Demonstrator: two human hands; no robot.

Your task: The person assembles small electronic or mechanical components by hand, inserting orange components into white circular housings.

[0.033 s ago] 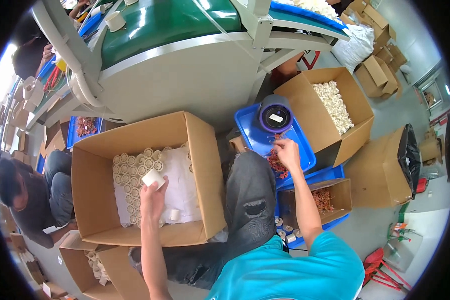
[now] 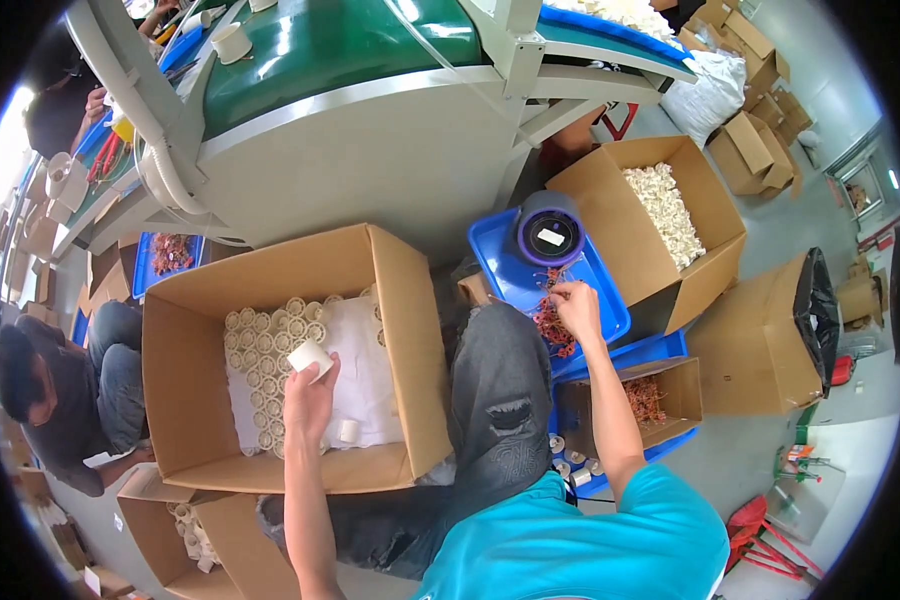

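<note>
White spool [image 2: 310, 357] sits gripped in the left hand [image 2: 312, 402] above the cardboard box [image 2: 410, 330]; right hand [image 2: 576, 308] pinches red wire pieces [image 2: 552, 325] over the blue tray [image 2: 505, 270].

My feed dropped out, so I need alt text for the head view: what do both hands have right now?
The left hand holds a small white spool over an open cardboard box lined with rows of similar spools, while the right hand picks at small red parts on a blue tray. A round purple container sits on the tray.
</note>
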